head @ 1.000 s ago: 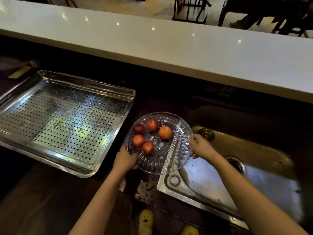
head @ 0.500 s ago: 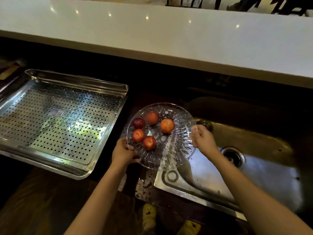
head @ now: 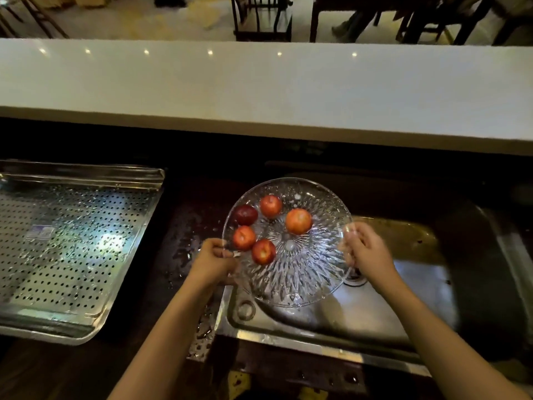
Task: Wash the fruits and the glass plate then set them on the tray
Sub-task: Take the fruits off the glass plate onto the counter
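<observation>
Both grips are clenched on the glass plate (head: 288,243): the left hand (head: 212,262) is pinching the rim on its left side, near the front, and the right hand (head: 366,251) is pinching the rim on the opposite side, with the fingers (head: 350,235) curled over the edge.

In the head view, the only view given, the plate is being held in the air, roughly level, over the left end of the sink (head: 375,307) and the wet dark table (head: 184,246) beside it. Five fruits (head: 298,221) are being carried on the plate, four grouped toward its left half and one nearer the middle; none is being touched by a hand. The perforated metal tray (head: 72,249) is lying well apart to the left, with nothing seen on it.

The plate is judged to be stiff, fairly heavy for its kind, breakable, and probably slippery, since droplets are glinting on it and on the table. The round fruits are likely to roll if the plate is being tilted. A hold at two opposite points of the rim, as is being used now, seems the soundest, with the plate kept level. Whether the washing is finished cannot be told; the setting down on the tray is not yet done.
</observation>
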The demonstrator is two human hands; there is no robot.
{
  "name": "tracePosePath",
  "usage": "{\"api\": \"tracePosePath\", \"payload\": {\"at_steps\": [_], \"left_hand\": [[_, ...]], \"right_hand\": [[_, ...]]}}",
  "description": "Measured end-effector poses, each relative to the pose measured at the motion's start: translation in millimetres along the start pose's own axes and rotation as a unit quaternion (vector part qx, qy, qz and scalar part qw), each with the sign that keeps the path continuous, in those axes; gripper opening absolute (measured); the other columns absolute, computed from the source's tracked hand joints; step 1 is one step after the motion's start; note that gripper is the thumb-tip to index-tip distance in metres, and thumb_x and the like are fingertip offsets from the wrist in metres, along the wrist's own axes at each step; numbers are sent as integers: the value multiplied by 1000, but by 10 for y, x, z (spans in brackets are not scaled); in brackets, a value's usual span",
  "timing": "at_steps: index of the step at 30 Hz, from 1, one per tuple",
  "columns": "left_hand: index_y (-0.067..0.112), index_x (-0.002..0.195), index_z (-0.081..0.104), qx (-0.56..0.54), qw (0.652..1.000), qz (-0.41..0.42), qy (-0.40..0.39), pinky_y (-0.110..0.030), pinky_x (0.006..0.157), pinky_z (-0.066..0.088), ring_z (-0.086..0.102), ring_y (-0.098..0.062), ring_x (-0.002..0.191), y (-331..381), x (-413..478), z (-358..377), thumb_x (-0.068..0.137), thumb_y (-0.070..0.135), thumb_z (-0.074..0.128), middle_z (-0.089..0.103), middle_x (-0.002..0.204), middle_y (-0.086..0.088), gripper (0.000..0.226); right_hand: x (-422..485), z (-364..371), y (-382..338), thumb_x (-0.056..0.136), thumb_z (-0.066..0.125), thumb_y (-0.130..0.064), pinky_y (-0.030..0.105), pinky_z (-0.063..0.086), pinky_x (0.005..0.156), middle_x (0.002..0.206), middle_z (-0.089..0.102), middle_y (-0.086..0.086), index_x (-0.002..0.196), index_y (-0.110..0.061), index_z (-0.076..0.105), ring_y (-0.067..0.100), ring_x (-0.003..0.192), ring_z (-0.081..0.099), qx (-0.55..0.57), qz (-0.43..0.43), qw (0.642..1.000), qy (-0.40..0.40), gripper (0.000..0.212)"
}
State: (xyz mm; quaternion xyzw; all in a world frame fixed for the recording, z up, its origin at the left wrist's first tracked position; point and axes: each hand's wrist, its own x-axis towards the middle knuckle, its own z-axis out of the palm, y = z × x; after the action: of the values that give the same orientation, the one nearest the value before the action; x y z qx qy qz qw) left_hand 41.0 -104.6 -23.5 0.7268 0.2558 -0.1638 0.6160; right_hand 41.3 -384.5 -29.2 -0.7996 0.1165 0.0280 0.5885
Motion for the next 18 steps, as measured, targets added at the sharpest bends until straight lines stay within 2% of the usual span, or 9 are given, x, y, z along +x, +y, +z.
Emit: {"api": "tracePosePath", "payload": {"at_steps": [2, 5, 7, 10, 13, 18], "left_hand": [[10, 98, 42, 12, 1000, -12, -9, -28, 39, 51, 55, -20, 62, 14, 43, 190, 85, -9, 52, 49, 90, -13, 25], [10, 85, 41, 44, 998, -31, -37, -26, 41, 53, 56, -20, 60, 35, 128, 461, 85, -9, 54, 52, 79, -12, 23], [7, 91, 43, 55, 996, -41, -65, -26, 44, 55, 57, -21, 63, 46, 146, 606, 86, -10, 53, 54, 77, -13, 20], [6, 105, 44, 55, 992, -48, -100, -22, 40, 53, 54, -22, 62, 39, 157, 886, 86, -13, 50, 53, 76, -14, 28], [2, 115, 45, 88, 987, -62, -118, -23, 41, 54, 56, -22, 60, -21, 252, 1077, 84, -14, 50, 55, 75, -15, 35], [9, 102, 42, 118, 979, -107, -129, -24, 40, 50, 49, -21, 54, -155, 484, 1325, 85, -16, 45, 49, 65, -16, 30]], "right_hand": [[-42, -189, 90, 98, 41, -10, 12, 40, 39, 67, 55, 3, 97, -10, 52, 0, 38, 48, -6, 5, 1000, 9, 11], [-78, -463, 240, 99, 40, -11, 12, 40, 39, 65, 54, 3, 99, -11, 51, 1, 39, 48, -21, 25, 999, 28, 12], [-78, -583, 313, 99, 40, -12, 16, 41, 42, 64, 53, 2, 100, -11, 51, 7, 44, 48, -26, 34, 999, 31, 11], [-74, -783, 466, 99, 40, -15, 24, 43, 50, 67, 55, 3, 102, -9, 50, 14, 50, 47, -26, 50, 998, 36, 12], [-60, -878, 673, 99, 41, -16, 17, 42, 45, 68, 55, 3, 104, -7, 50, 14, 51, 47, -23, 72, 996, 44, 14], [13, -859, 1078, 98, 44, -17, 12, 41, 41, 69, 58, 4, 101, -6, 51, 13, 50, 51, -47, 119, 990, 62, 14]]}}
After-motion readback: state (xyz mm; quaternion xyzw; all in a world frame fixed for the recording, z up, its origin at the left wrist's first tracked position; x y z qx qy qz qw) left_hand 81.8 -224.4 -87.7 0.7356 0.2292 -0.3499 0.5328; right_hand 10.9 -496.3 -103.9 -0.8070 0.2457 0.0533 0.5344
